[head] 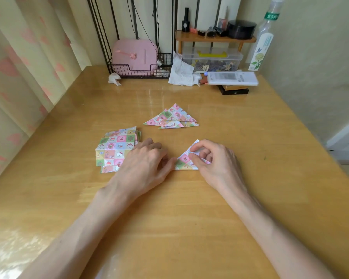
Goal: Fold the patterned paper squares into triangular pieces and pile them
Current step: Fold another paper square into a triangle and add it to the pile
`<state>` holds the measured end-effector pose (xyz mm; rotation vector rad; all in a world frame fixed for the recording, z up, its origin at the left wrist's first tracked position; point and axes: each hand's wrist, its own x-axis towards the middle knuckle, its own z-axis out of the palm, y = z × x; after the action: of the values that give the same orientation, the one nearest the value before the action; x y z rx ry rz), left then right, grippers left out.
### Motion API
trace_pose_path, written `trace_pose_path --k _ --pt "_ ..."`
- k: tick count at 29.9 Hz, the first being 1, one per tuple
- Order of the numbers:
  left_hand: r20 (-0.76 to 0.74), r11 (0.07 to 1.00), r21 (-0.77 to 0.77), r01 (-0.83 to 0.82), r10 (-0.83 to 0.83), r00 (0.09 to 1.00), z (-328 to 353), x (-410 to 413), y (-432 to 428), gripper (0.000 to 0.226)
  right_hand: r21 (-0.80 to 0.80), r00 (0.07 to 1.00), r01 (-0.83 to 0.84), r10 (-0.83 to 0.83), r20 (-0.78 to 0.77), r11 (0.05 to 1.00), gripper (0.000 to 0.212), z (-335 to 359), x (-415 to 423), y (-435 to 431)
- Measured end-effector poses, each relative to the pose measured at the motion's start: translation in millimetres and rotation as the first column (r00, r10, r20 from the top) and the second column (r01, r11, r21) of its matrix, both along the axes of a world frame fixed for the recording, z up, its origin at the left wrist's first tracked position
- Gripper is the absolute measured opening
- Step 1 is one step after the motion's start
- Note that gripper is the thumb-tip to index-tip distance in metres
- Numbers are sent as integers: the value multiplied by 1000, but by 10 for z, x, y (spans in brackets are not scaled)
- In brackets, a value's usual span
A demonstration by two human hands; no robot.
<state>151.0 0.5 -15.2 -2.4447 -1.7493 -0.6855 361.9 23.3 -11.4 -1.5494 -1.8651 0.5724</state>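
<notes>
Head camera looks down on a wooden table [189, 208], where a stack of patterned paper squares [113, 148] lies flat and slightly fanned; every place below is given from that stack.

Just right of the stack lies the half-folded sheet [184, 161], a triangle with its long edge toward the person and its white underside showing at the upper tip. Beyond the stack and to its right, well apart from the sheet, sits the pile of folded triangles [172, 117], several pieces overlapping loosely.

The left hand [145, 166] lies palm down over the stack's right edge. Its bent fingers reach right to press on the sheet's left corner, and nothing is clasped in it. The right hand [214, 160], farther right of the stack, pinches the sheet's upper flap between thumb and forefinger, with the other fingers curled beneath.

Far beyond the stack, at the table's back edge, a wire basket [139, 72] holds a pink case [134, 54]. Right of the basket are a crumpled white tissue [180, 72], a clear plastic box [212, 59] under a small wooden shelf [214, 38], and a tall bottle [264, 37]. Left of the stack hangs a curtain [18, 67].
</notes>
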Motion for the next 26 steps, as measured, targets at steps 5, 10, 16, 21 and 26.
trace_pose_path --k 5,10,16,21,26 --pt "-39 998 32 -57 58 998 -12 45 -13 41 9 999 20 -20 34 1000 3 -7 -19 -12" --pt "-10 995 -3 -104 104 995 1 66 -7 42 25 996 38 -39 74 999 6 -6 -36 -23" --pt "-46 985 -21 -171 170 984 38 104 -40 42 19 996 43 -44 82 999 6 -11 -42 -21" --pt "-24 970 -65 -236 235 972 71 143 -64 43 25 994 43 -45 95 999 6 -6 -45 -19" --pt "9 956 -107 -273 276 961 116 144 -74 43 29 996 42 -44 83 999 6 -11 -42 -21"
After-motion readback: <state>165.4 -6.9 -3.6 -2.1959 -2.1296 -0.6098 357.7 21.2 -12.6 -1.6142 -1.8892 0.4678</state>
